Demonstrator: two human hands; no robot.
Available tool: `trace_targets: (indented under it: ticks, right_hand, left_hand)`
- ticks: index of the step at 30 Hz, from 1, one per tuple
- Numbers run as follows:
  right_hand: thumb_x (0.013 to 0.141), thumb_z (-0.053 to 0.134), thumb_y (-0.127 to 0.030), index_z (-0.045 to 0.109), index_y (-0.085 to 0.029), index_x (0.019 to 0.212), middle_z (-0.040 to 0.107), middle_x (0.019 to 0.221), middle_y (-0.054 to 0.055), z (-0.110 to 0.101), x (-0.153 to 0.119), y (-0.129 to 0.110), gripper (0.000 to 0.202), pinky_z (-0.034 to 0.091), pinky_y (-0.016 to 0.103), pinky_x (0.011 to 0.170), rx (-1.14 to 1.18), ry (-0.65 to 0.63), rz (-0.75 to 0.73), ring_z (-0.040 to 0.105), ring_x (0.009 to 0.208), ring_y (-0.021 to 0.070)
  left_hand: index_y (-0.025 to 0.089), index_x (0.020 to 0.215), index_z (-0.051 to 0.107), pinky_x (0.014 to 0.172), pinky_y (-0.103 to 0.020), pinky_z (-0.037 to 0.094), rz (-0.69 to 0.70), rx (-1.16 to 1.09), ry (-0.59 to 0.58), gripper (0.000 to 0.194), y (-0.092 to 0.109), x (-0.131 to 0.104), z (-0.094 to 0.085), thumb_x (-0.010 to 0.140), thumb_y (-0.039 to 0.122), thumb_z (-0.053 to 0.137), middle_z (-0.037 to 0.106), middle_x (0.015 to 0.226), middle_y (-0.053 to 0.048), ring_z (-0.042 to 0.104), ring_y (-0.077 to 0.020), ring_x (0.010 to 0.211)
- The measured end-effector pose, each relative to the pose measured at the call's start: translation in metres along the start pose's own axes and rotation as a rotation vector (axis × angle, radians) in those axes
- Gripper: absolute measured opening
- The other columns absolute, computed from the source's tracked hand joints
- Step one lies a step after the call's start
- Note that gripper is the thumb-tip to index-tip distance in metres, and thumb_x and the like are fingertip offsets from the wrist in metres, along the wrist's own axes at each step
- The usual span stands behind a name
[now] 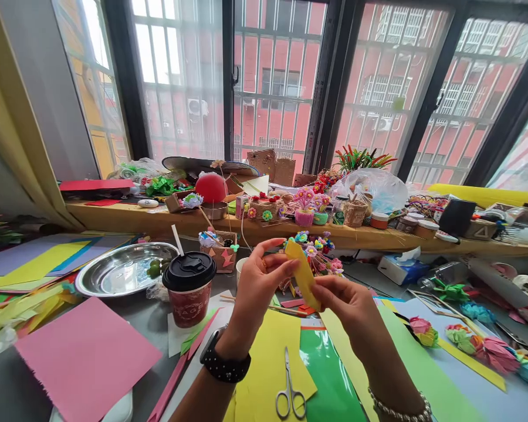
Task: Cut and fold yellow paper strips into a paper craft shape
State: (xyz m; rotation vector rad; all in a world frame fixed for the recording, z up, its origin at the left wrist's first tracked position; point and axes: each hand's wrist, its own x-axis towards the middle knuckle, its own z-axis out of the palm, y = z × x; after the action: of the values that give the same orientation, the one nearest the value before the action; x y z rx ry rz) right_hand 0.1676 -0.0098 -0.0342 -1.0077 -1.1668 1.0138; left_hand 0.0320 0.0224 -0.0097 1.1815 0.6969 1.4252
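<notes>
Between my two hands, raised above the table, is a narrow folded strip of yellow paper (305,275). My left hand (264,272) pinches its upper end between thumb and fingers; a ring and a dark watch band show on that arm. At the lower right end, my right hand (345,302) pinches the strip, with a beaded bracelet at the wrist. Beneath the hands lie yellow paper sheets (264,351), and on them a small pair of metal scissors (289,387), points away from me. A glossy green sheet (328,375) lies beside them.
A lidded paper cup with a straw (190,299) stands left of my left hand, near a steel plate (110,269). Pink paper (88,357) lies front left. Paper flowers (422,331) rest at right. Craft pieces crowd the windowsill (264,228); a tissue box (402,266) sits below it.
</notes>
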Motion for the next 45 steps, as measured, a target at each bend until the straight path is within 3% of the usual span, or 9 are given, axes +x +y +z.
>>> trace_targets:
  ticks: [5,10,14,17,20,28,34,41,45]
  right_hand:
    - [0.057,0.07,-0.037,0.068,-0.015,0.074,0.066,0.064,0.004,0.003,0.0,0.0,0.028,0.047,0.025,0.053,0.099,0.019,0.022,0.059,0.058,0.0156]
    - [0.061,0.067,-0.038,0.067,-0.014,0.07,0.064,0.059,0.003,0.002,0.001,0.001,0.026,0.047,0.024,0.053,0.049,-0.045,0.006,0.058,0.056,0.0142]
    - [0.064,0.064,-0.039,0.064,-0.014,0.071,0.064,0.065,0.003,-0.008,0.001,-0.006,0.025,0.046,0.024,0.055,-0.13,0.04,-0.096,0.057,0.06,0.0144]
    - [0.063,0.065,-0.035,0.063,-0.017,0.084,0.065,0.078,0.003,-0.012,-0.001,-0.014,0.027,0.045,0.023,0.052,-0.175,-0.011,-0.086,0.057,0.062,0.0136]
    - [0.061,0.067,-0.034,0.063,-0.018,0.08,0.063,0.067,0.001,-0.012,-0.003,-0.017,0.025,0.043,0.021,0.047,-0.113,-0.024,-0.055,0.054,0.053,0.0118]
    - [0.059,0.07,-0.034,0.06,-0.016,0.074,0.057,0.058,-0.002,-0.019,-0.001,-0.013,0.024,0.045,0.022,0.049,0.015,0.084,-0.069,0.053,0.05,0.0104]
    - [0.062,0.067,-0.035,0.061,-0.017,0.08,0.056,0.051,-0.003,-0.017,-0.002,-0.014,0.026,0.045,0.021,0.046,-0.007,-0.022,-0.076,0.054,0.049,0.0107]
    - [0.066,0.065,-0.035,0.059,-0.017,0.08,0.061,0.061,0.0,-0.014,-0.004,-0.011,0.023,0.051,0.025,0.054,0.025,0.183,-0.128,0.06,0.055,0.0138]
    - [0.066,0.064,-0.037,0.057,-0.018,0.075,0.062,0.064,0.0,-0.011,-0.005,-0.012,0.022,0.051,0.026,0.057,0.024,0.159,-0.114,0.062,0.059,0.016]
  left_hand:
    - [0.013,0.096,0.049,0.064,-0.026,0.047,-0.095,-0.032,-0.139,0.043,-0.007,0.001,0.002,0.059,0.022,0.07,0.064,0.071,-0.004,0.061,-0.0151,0.066]
    - [0.014,0.094,0.047,0.054,-0.019,0.041,-0.058,0.082,-0.173,0.041,-0.01,0.003,-0.002,0.06,0.025,0.068,0.057,0.059,0.003,0.056,-0.0103,0.057]
    - [0.016,0.091,0.048,0.045,-0.016,0.034,-0.101,0.254,-0.312,0.036,-0.002,0.0,-0.007,0.061,0.022,0.067,0.05,0.053,0.007,0.048,-0.0069,0.047]
    - [0.016,0.082,0.053,0.047,-0.017,0.035,-0.125,0.388,-0.461,0.024,0.002,-0.004,-0.01,0.062,0.021,0.065,0.051,0.055,0.005,0.049,-0.0078,0.051]
    - [0.014,0.074,0.059,0.049,-0.018,0.035,-0.139,0.472,-0.535,0.015,0.005,-0.007,-0.01,0.066,0.027,0.061,0.055,0.059,0.001,0.049,-0.009,0.054]
    - [0.015,0.071,0.064,0.05,-0.017,0.038,-0.064,0.356,-0.352,0.016,0.003,-0.002,-0.008,0.067,0.03,0.061,0.06,0.067,-0.002,0.052,-0.0102,0.06]
    - [0.015,0.069,0.067,0.047,-0.017,0.04,0.019,0.364,-0.269,0.015,0.008,-0.003,-0.008,0.067,0.029,0.061,0.061,0.065,-0.003,0.052,-0.01,0.056]
    - [0.013,0.082,0.062,0.067,-0.023,0.049,-0.142,-0.067,-0.136,0.027,0.0,-0.008,0.01,0.061,0.029,0.068,0.063,0.08,-0.005,0.06,-0.013,0.07]
    - [0.013,0.085,0.059,0.066,-0.023,0.05,-0.139,-0.197,-0.048,0.031,-0.011,-0.008,0.018,0.058,0.023,0.071,0.065,0.079,-0.004,0.061,-0.0133,0.07]
